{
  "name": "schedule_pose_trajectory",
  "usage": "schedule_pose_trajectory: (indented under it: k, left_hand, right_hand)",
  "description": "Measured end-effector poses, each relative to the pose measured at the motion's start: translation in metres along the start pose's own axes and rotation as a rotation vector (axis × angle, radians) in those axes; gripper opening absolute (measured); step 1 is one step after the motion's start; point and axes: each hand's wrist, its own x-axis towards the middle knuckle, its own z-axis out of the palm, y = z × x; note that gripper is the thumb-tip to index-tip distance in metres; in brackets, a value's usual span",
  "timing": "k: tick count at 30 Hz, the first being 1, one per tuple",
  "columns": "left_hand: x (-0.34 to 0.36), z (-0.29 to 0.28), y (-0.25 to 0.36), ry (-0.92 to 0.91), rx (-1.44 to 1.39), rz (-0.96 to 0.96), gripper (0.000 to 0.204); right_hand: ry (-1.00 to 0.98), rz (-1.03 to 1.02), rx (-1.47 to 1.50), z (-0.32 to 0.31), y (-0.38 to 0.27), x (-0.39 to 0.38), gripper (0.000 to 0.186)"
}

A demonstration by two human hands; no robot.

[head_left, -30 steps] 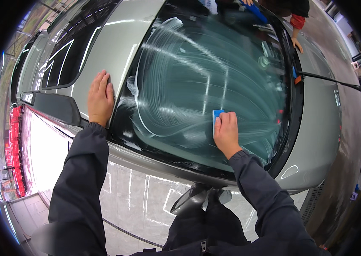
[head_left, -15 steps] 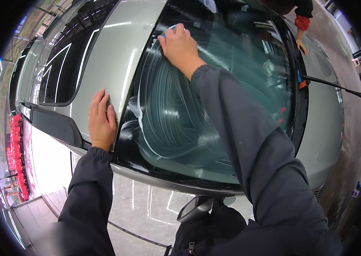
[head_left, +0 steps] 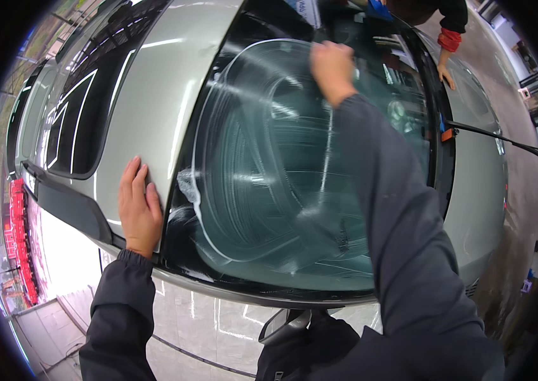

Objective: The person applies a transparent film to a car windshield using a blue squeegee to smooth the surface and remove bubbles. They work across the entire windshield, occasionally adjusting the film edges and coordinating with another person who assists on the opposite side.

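On the far part of the car's soapy windshield (head_left: 250,152), my right hand (head_left: 332,70) is curled down against the glass. It is blurred and hides what it holds; a small blue pad showed at its fingertips a moment earlier. Curved white streaks and a rim of foam (head_left: 188,185) mark the glass. My left hand (head_left: 139,206) rests with fingers extended on the silver roof (head_left: 154,89), beside the windshield's edge.
A co-worker's hand (head_left: 447,76) with a red cuff rests near the hood (head_left: 478,171) at far right, by a blue cloth (head_left: 380,9). A raised wiper arm (head_left: 504,134) juts right. The side mirror (head_left: 285,327) is close to my body.
My right hand has swept right across the upper glass, leaving a curved white streak. My left hand stays on the roof, slightly lower in the picture. The whole view has shifted a little.
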Motion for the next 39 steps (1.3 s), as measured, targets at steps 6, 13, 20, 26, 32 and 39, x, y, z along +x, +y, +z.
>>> schedule_pose_trajectory:
  k: [6,13,20,26,32,39]
  left_hand:
    - [0.001,-0.001,0.001,-0.044,0.006,0.012,0.037]
    - [-0.004,0.006,-0.008,-0.065,-0.024,-0.017,0.038]
    - [-0.009,0.012,-0.017,-0.073,0.002,0.033,0.041]
    - [-0.011,0.016,-0.027,-0.063,0.049,0.042,0.041]
    - [-0.011,0.015,-0.025,-0.064,0.039,0.046,0.042]
    - [-0.009,0.014,-0.022,-0.031,0.034,0.043,0.039]
  right_hand:
    - [0.181,0.288,0.363,0.017,-0.086,0.076,0.035]
    - [0.080,0.549,0.211,0.072,0.105,-0.031,0.031]
    - [-0.015,0.768,0.103,0.086,0.275,-0.212,0.043]
    - [-0.052,0.856,0.011,0.086,0.362,-0.351,0.043]
    - [-0.204,1.148,-0.048,0.034,0.360,-0.447,0.045]
    - [-0.129,0.954,0.326,0.008,0.223,-0.294,0.038]
